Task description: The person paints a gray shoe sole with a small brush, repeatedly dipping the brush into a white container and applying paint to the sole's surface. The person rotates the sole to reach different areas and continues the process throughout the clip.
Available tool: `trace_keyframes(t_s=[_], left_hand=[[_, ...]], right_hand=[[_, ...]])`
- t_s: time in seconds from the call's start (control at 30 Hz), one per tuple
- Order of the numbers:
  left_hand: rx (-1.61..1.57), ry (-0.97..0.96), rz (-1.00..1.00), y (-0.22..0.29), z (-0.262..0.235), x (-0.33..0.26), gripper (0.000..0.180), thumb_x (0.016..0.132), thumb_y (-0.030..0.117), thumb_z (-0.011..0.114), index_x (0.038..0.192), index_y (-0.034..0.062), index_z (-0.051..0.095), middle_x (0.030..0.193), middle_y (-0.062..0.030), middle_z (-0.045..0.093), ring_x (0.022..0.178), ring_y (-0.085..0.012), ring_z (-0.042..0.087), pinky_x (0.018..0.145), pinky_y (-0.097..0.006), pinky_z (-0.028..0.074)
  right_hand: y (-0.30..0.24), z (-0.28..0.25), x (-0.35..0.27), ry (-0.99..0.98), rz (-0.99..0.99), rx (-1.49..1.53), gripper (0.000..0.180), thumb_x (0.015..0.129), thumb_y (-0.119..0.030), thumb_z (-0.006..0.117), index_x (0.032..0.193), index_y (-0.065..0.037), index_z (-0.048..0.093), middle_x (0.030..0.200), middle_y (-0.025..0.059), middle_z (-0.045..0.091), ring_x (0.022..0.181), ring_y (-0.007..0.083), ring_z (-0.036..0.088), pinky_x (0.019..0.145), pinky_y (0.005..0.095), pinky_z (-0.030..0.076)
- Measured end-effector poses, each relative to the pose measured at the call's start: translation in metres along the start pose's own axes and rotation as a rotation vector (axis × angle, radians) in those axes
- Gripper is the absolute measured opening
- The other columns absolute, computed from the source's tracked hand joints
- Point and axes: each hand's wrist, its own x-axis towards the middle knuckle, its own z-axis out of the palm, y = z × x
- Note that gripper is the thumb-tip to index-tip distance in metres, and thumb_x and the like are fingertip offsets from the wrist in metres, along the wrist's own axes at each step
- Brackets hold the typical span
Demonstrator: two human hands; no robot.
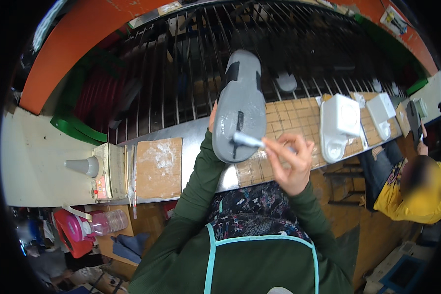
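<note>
A grey shoe sole [240, 105] with black patches is held up in front of me, its wider end toward me and its surface shiny and wet-looking. My left hand [213, 117] grips it from behind; only a sliver of that hand shows past the sole's left edge. In my right hand [291, 164] a small brush [250, 140] is pinched between thumb and fingers. Its pale tip touches the black strip near the sole's near end.
Beyond the bench edge runs a rack of metal rods [181, 83], with another grey sole [286, 82] on it. White dispensers [338, 122] stand right; a stained cardboard sheet [159, 166] and grey cone [81, 166] lie left. A person in yellow [416, 196] works far right.
</note>
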Motion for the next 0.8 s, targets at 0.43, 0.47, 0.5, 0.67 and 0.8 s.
trace_keyframes(t_s=[0.43,0.47,0.5,0.67,0.8], left_hand=[[-0.076,-0.177,0.221,0.015,-0.029,-0.013,0.053,0.096,0.025,0.056,0.142,0.0067,0.039,0.134,-0.0134,0.053,0.117,-0.0241,0.058,0.097,-0.039,0.052],[-0.099,-0.191,0.242,0.016,-0.035,-0.007,0.052,0.096,0.025,0.057,0.141,0.0067,0.04,0.131,-0.0136,0.055,0.115,-0.0242,0.059,0.096,-0.039,0.053],[-0.121,-0.209,0.261,0.016,-0.039,-0.005,0.051,0.095,0.025,0.058,0.14,0.0067,0.042,0.129,-0.0137,0.056,0.113,-0.0243,0.06,0.094,-0.039,0.054],[0.075,-0.005,0.279,0.015,-0.037,-0.008,0.064,0.086,0.022,0.071,0.139,0.0066,0.04,0.128,-0.013,0.057,0.112,-0.0237,0.061,0.095,-0.036,0.053],[0.063,0.029,0.155,0.02,-0.024,-0.022,0.068,0.084,0.018,0.072,0.141,0.0055,0.036,0.131,-0.0145,0.055,0.114,-0.0237,0.061,0.097,-0.038,0.051]], right_hand=[[-0.015,0.016,-0.028,-0.067,-0.047,0.129,0.036,0.07,-0.011,0.079,0.105,-0.018,0.076,0.093,0.0031,0.058,0.076,0.0124,0.051,0.076,0.0334,0.024],[-0.016,0.018,-0.025,-0.081,-0.065,0.108,0.036,0.07,-0.011,0.079,0.104,-0.019,0.076,0.093,0.0032,0.058,0.076,0.0122,0.05,0.075,0.0331,0.024],[-0.016,0.021,-0.022,-0.089,-0.08,0.088,0.035,0.07,-0.012,0.079,0.104,-0.019,0.076,0.093,0.0033,0.058,0.075,0.0123,0.05,0.075,0.033,0.024],[-0.009,0.04,0.006,-0.037,-0.105,-0.002,0.03,0.074,-0.014,0.077,0.104,-0.02,0.076,0.095,0.0029,0.058,0.07,0.0123,0.048,0.074,0.033,0.025],[0.009,0.051,0.042,0.069,-0.081,-0.047,0.026,0.076,-0.016,0.076,0.102,-0.02,0.076,0.093,0.0008,0.057,0.067,0.011,0.048,0.073,0.033,0.024]])
